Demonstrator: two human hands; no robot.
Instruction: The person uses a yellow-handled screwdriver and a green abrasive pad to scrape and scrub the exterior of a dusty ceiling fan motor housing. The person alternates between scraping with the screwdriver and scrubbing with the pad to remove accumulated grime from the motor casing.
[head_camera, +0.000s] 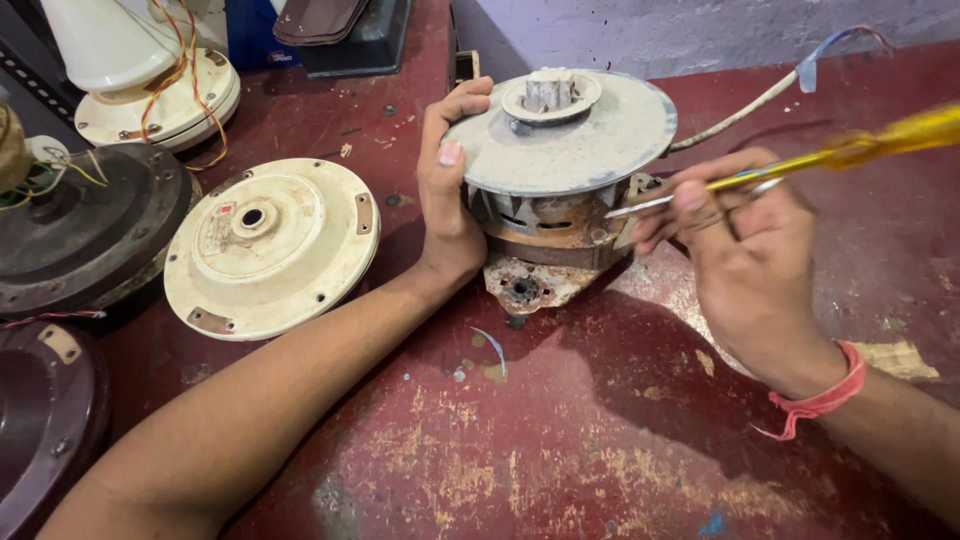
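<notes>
While the left hand (447, 190) clasps the grey motor (560, 150) at its left edge, the right hand (745, 250) pinches a yellow-handled screwdriver (800, 165), tip against the motor's right side.

A repair workshop is showing itself here: a worn, paint-chipped red workbench (560, 440) is carrying a dusty motor (560, 150), and left of that motor are lying a cream fan cover (270, 245) and dark, wired housings (90, 230).

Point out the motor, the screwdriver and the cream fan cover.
motor (575, 140), head view, on its grey top disc.
screwdriver (900, 135), head view, on its yellow handle.
cream fan cover (300, 250), head view, on its face.
</notes>
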